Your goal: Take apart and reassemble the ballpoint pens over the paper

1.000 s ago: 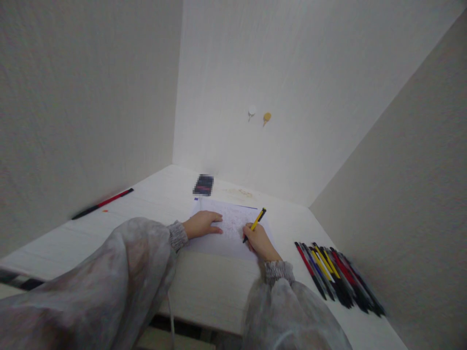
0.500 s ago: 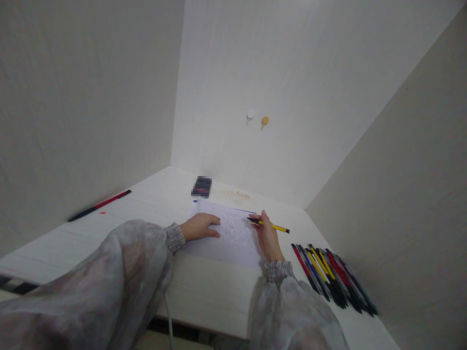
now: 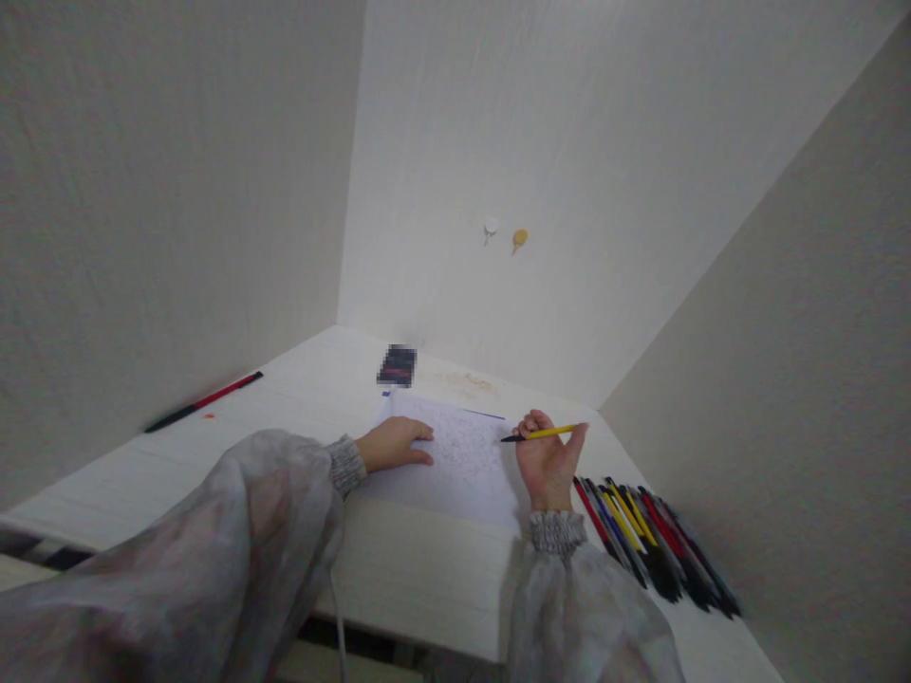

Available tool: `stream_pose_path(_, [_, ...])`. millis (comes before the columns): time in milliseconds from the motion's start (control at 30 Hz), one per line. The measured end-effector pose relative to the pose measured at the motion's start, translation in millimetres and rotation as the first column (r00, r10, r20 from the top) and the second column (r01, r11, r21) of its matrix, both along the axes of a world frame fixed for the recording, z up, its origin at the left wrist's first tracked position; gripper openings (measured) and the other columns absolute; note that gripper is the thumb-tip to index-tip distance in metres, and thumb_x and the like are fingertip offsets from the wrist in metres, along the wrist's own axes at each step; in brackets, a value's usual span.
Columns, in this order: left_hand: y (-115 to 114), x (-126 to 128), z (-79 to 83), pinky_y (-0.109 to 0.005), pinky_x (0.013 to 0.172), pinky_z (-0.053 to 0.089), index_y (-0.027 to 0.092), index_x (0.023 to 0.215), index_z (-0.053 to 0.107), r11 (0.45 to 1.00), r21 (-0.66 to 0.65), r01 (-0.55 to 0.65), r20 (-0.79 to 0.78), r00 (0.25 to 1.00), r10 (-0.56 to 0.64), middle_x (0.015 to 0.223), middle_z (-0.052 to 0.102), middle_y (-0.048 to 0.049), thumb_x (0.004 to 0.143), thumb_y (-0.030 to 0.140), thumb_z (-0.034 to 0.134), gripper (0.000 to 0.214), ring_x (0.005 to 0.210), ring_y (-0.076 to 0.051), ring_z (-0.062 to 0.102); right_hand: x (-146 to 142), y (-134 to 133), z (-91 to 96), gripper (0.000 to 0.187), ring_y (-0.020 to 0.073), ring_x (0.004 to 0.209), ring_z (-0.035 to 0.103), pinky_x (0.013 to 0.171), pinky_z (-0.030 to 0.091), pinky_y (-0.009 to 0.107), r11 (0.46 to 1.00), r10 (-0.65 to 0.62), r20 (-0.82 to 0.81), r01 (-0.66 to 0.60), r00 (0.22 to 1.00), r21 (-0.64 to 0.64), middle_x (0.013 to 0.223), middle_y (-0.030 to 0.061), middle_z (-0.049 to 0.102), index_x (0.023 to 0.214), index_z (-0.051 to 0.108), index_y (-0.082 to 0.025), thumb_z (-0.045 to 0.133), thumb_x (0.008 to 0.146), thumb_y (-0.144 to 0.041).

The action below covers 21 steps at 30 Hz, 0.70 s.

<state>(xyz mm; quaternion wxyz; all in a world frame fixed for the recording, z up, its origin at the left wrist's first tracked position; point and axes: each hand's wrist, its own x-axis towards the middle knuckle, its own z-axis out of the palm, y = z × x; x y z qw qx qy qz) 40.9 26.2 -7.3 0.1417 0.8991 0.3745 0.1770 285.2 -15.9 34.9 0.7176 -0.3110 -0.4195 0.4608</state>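
My right hand (image 3: 548,465) is turned palm up and holds a yellow pen (image 3: 549,433) with a black front end. Its thumb presses on the rear end, while the curled fingers support the front part. The black tip points left, over the right edge of a white sheet of paper (image 3: 441,498). Small dark marks cover much of the sheet's middle. My left hand (image 3: 395,443) lies flat on the paper's left side, its thumb apart from the fingers. Grey elastic cuffs of loose sleeves end at both wrists.
A row of several pens (image 3: 655,541) in red, yellow, blue and grey lies at the right. One red and black pen (image 3: 206,401) rests along the left wall. Behind the paper is a blurred-out dark object (image 3: 397,365). Two hooks, one yellow (image 3: 520,236), hang on the back wall.
My right hand has moved right and rolled palm up, with its thumb now at the pen's rear end. My left hand has stayed on the paper. The view has shifted slightly.
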Motion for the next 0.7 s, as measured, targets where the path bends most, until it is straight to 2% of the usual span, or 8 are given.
stream_pose_path(133, [-0.3,-0.3,1.1,-0.029,0.087,0.033,0.019,0.103,0.056,1.000,-0.009,-0.004,-0.005,1.000,0.004,0.112,0.055,-0.0066,0.067,0.053,0.051,0.049,0.102,-0.021,0.049,3.9,-8.3,7.5,0.063,0.0145,0.058,0.046,0.064,0.040,0.033,0.998,-0.019,-0.005,0.019,1.000,0.066,0.060,0.0022,0.046,0.057,0.051,-0.022,0.011,0.067,-0.069])
stream_pose_path(267, [-0.6,-1.7,2.5,-0.029,0.087,0.033,0.019,0.103,0.056,1.000,-0.008,0.005,-0.006,1.000,-0.005,0.111,0.055,-0.0065,0.067,0.053,0.051,0.050,0.103,-0.021,0.049,2.3,-12.0,12.4,0.060,0.0150,0.057,0.043,0.062,0.039,0.033,0.998,-0.027,0.054,0.023,0.998,0.065,0.057,0.0013,0.041,0.050,0.043,-0.022,0.008,0.068,-0.068])
stream_pose_path(433, [-1.1,-3.1,2.6,-0.028,0.087,0.034,0.019,0.103,0.056,1.000,0.006,-0.003,-0.009,1.000,0.003,0.110,0.056,-0.0059,0.070,0.050,0.049,0.045,0.102,-0.021,0.050,0.4,-11.6,14.4,0.056,0.0142,0.055,0.041,0.060,0.038,0.032,0.994,0.061,-0.081,-0.054,0.995,0.091,0.055,-0.0002,0.036,0.054,0.047,-0.022,0.013,0.070,-0.064])
stream_pose_path(600, [-0.4,-3.3,0.9,-0.027,0.086,0.035,0.020,0.102,0.056,1.000,0.028,-0.012,-0.008,1.000,0.012,0.109,0.057,-0.0045,0.075,0.047,0.045,0.040,0.099,-0.019,0.051,-0.3,-11.0,13.9,0.055,0.0147,0.055,0.041,0.060,0.037,0.032,0.998,0.022,-0.083,-0.016,0.996,0.068,0.055,-0.0002,0.036,0.057,0.049,-0.021,0.015,0.071,-0.062])
stream_pose_path(700, [-0.2,-3.4,0.2,-0.027,0.086,0.035,0.020,0.102,0.057,0.999,0.037,-0.011,-0.001,1.000,0.011,0.108,0.058,-0.0040,0.075,0.045,0.044,0.038,0.099,-0.019,0.051,-1.5,-11.1,13.9,0.055,0.0144,0.055,0.043,0.060,0.037,0.033,0.995,0.054,-0.127,-0.044,0.990,0.085,0.054,-0.0001,0.038,0.059,0.050,-0.021,0.016,0.071,-0.062])
